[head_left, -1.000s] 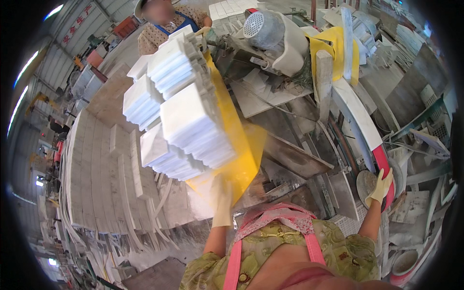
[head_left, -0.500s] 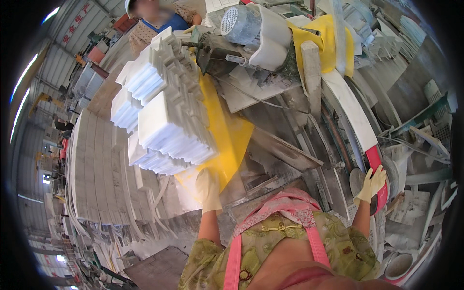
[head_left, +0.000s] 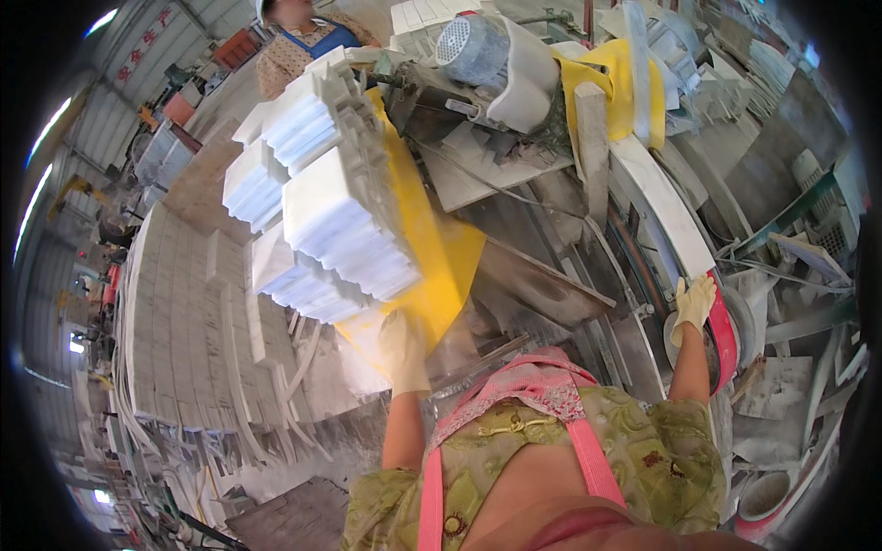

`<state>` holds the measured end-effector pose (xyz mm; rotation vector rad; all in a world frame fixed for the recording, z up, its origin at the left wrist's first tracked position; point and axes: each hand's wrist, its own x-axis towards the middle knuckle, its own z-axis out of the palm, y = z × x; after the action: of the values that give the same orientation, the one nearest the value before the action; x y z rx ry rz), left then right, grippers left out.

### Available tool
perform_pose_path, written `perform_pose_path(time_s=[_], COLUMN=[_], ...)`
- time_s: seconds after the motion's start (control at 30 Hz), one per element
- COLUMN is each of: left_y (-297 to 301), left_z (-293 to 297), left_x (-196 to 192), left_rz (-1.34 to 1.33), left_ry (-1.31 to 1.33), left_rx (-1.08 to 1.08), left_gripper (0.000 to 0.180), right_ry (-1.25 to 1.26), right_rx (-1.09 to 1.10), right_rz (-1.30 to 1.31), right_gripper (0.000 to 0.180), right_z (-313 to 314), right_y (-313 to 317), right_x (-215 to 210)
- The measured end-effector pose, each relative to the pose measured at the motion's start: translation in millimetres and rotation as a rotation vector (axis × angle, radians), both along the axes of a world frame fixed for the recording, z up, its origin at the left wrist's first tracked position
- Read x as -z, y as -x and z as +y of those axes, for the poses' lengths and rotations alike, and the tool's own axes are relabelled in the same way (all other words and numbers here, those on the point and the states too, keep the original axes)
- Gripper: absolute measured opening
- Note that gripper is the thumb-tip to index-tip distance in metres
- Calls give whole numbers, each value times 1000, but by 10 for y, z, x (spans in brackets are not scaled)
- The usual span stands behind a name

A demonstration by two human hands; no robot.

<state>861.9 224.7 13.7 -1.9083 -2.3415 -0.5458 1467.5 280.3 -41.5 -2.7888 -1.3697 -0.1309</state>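
My left hand point(head_left: 401, 351), in a cream rubber glove, is stretched out flat at the near edge of a yellow sheet point(head_left: 443, 266), with nothing visible in it. Just beyond its fingertips stands a block of stacked white stone tiles point(head_left: 344, 220), several piles side by side. On the right, my right hand point(head_left: 694, 308), gloved alike, reaches to the near end of a long white stone strip point(head_left: 663, 207). Its fingers are extended and meet the strip's end. The strip lies along a narrow track, whose red belt point(head_left: 723, 344) curves round a wheel beside my wrist.
Long pale stone slabs point(head_left: 179, 321) lie stacked at left. A motor point(head_left: 473, 50) with a white guard stands at the far middle, and a wooden post point(head_left: 593, 151) rises beside the track. Far left, a person in a blue apron point(head_left: 322, 39) stands behind the tiles. Stone scraps crowd the right.
My right hand has moved up from the red belt to the strip's near end. My left hand stays near the yellow sheet's edge. The view has shifted slightly.
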Motion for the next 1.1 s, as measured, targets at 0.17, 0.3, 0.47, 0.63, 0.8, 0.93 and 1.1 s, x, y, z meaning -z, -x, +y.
perform_pose_path(time_s=[0.17,0.3,0.47,0.63,0.8,0.93,1.1], left_y=[-21,-53,-33,48,69,206,139], left_z=[13,-9,62,26,122,32,67], left_x=[-63,-120,-23,141,284,307,214], left_rz=[35,52,66,153,240,327,117], left_ry=[25,32,25,-4,-134,-368,102], left_rx=[15,45,11,43,71,149,101], left_gripper=[32,32,30,33,42,43,33], right_ry=[11,30,62,-32,-205,-301,60], right_rx=[-25,-16,-30,-190,-228,-399,-257], right_rz=[0,28,19,-84,-298,98,-14], right_gripper=[81,87,94,82,65,56,74], right_z=[-38,-80,-53,-132,-356,-440,-374], right_y=[-1,-25,-69,-97,86,170,26], right_x=[-34,-32,6,-24,-194,-400,-232])
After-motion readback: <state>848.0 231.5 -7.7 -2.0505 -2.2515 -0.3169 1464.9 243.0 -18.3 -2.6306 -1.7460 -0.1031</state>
